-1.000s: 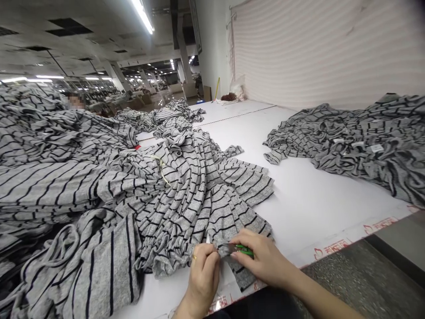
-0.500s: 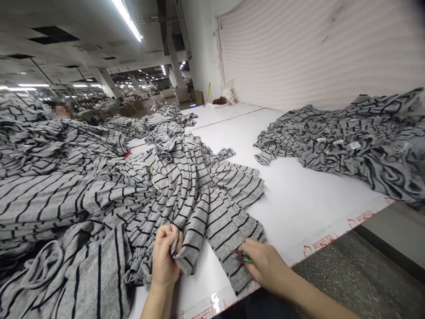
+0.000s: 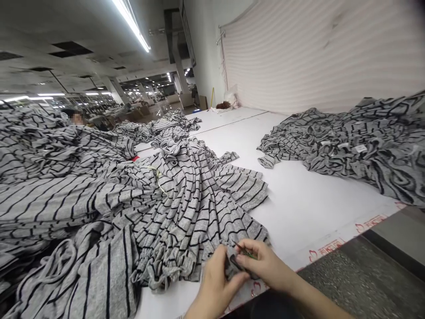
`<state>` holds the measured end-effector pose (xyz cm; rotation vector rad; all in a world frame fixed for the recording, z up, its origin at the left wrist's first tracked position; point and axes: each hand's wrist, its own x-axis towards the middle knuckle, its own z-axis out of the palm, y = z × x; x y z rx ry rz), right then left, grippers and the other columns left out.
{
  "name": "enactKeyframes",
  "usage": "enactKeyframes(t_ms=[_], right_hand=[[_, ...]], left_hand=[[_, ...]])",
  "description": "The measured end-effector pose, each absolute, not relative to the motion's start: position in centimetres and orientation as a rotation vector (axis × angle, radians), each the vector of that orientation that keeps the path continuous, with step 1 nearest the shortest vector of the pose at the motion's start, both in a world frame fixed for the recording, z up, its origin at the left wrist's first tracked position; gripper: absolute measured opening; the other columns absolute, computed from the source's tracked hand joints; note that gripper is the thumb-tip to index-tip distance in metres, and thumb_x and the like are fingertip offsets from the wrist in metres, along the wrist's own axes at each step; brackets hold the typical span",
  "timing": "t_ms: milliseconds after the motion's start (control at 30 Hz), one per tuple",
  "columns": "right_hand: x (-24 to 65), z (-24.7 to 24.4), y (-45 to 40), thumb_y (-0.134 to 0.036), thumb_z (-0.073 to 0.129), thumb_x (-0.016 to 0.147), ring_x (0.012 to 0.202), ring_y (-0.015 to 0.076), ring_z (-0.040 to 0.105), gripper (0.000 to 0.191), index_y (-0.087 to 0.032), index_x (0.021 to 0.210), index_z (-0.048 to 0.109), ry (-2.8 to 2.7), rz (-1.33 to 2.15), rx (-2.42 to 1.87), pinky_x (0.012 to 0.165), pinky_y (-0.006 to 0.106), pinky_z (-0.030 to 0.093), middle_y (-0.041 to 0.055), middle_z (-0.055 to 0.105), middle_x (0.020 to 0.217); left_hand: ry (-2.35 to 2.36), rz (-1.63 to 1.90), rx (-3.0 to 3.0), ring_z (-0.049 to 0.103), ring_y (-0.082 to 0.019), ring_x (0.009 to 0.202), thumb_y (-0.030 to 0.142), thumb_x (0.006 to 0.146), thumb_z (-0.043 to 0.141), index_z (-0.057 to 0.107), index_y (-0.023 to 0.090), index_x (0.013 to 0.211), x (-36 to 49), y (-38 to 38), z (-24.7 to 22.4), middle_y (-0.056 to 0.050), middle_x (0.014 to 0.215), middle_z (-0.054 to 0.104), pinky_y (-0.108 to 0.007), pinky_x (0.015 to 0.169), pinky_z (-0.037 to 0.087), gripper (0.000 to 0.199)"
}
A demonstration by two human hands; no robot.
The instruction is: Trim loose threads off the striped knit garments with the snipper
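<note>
Head view: the left hand (image 3: 215,281) and right hand (image 3: 265,261) are close together at lower centre, both working on a folded hem (image 3: 233,262) of grey striped knit; the right hand closes around small green-handled snips (image 3: 248,254), their dark blades near the hem; the left hand pinches the fabric just beside them; the hem belongs to a fanned garment pile (image 3: 186,212) on a white table (image 3: 299,212), near its red-printed front edge; another striped pile (image 3: 352,150) lies at right; heaped garments (image 3: 40,199) fill the left; a person (image 3: 78,118) shows at upper left, behind them.
</note>
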<state>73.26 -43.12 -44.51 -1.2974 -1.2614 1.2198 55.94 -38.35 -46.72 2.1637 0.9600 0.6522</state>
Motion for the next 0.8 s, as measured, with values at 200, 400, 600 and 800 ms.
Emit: enactKeyframes(t_ms=[200, 400, 600, 800], right_hand=[[73.4, -44.2, -44.5, -0.012, 0.045, 0.083, 0.088, 0.0190, 0.056, 0.020, -0.022, 0.098, 0.054, -1.387, 0.717, -1.428, 0.079, 0.030, 0.044, 0.0028, 0.058, 0.094], [74.3, -43.5, -44.9, -0.011, 0.052, 0.082, 0.087, 0.0175, 0.057, 0.016, -0.023, 0.091, 0.058, -1.570, 0.738, -1.512, 0.078, 0.028, 0.045, 0.0022, 0.056, 0.097], [74.9, -42.5, -45.6, -0.026, 0.058, 0.089, 0.083, 0.0171, 0.060, 0.018, -0.026, 0.105, 0.067, -1.708, 0.762, -1.571, 0.072, 0.025, 0.046, 0.0008, 0.062, 0.093], [74.9, -42.7, -45.4, -0.027, 0.058, 0.089, 0.081, 0.0164, 0.060, 0.018, -0.027, 0.105, 0.068, -1.710, 0.715, -1.592, 0.073, 0.025, 0.045, 0.0006, 0.063, 0.092]], left_hand=[[0.802, 1.193, 2.308, 0.054, -0.015, 0.075, 0.005, 0.081, 0.043, 0.044, 0.021, 0.099, 56.2, -38.4, -47.2, -0.003, 0.088, 0.054, -0.024, 0.065, 0.045, 0.025], [0.719, 1.254, 2.578, 0.046, -0.015, 0.071, -0.002, 0.073, 0.045, 0.046, 0.020, 0.080, 55.0, -38.1, -47.5, -0.002, 0.080, 0.047, -0.024, 0.061, 0.042, 0.023], [0.700, 1.352, 2.589, 0.046, -0.015, 0.075, -0.006, 0.068, 0.043, 0.045, 0.019, 0.076, 55.4, -38.2, -47.4, -0.003, 0.083, 0.046, -0.025, 0.064, 0.044, 0.026], [0.639, 1.401, 2.595, 0.050, -0.015, 0.080, -0.006, 0.070, 0.044, 0.046, 0.018, 0.075, 55.2, -37.9, -47.1, -0.004, 0.086, 0.051, -0.027, 0.071, 0.045, 0.025]])
